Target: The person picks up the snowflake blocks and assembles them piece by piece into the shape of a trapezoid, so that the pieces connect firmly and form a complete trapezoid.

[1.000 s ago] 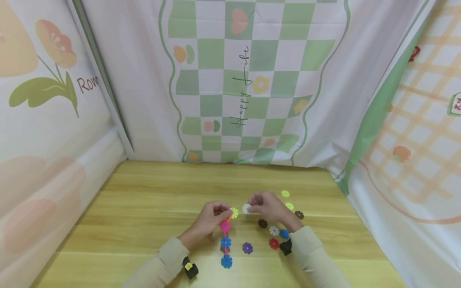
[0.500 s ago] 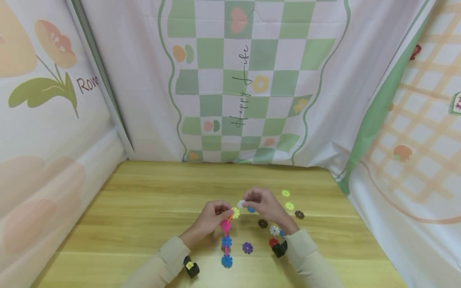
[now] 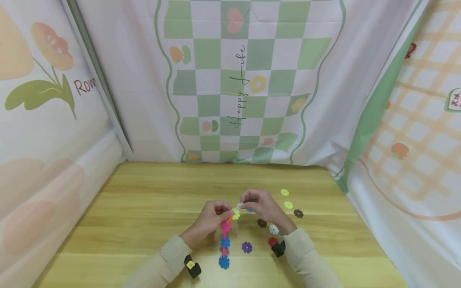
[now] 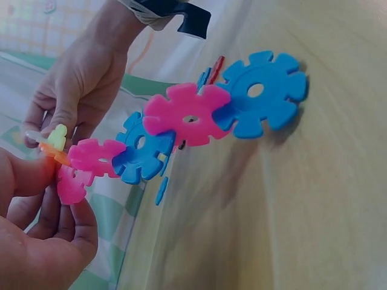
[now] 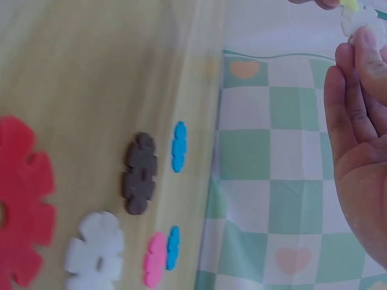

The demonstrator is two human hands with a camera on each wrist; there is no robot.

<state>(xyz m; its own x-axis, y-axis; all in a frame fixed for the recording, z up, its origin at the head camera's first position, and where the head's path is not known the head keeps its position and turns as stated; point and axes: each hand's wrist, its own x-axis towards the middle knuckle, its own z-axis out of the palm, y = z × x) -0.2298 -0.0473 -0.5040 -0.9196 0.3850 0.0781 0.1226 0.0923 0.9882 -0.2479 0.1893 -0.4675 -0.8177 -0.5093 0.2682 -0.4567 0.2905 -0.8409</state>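
Observation:
My left hand (image 3: 210,219) pinches the upper end of a chain of notched plastic snowflake discs. Blue discs (image 4: 261,93) and pink discs (image 4: 187,115) alternate along its lower part, which slants down to the table. Near my left fingertips an orange disc (image 4: 54,153) joins a yellow disc (image 3: 235,214) that heads the chain. Between thumb and finger, my right hand (image 3: 265,207) pinches a white disc (image 5: 357,23) edge-on against the yellow one. Whether their slots interlock, I cannot tell. Fingers partly hide both discs.
Loose discs lie on the wooden table (image 3: 151,188): purple (image 3: 246,247) in front, then red (image 5: 18,205), white (image 5: 95,251) and brown (image 5: 140,174) under my right forearm. Yellow discs (image 3: 288,205) and another brown one lie farther right. A checkered cloth (image 3: 237,100) hangs behind.
My right hand has moved left with the white disc, from a gap apart to the yellow disc's edge. A blue disc behind that hand has come into view. My left hand has hardly moved.

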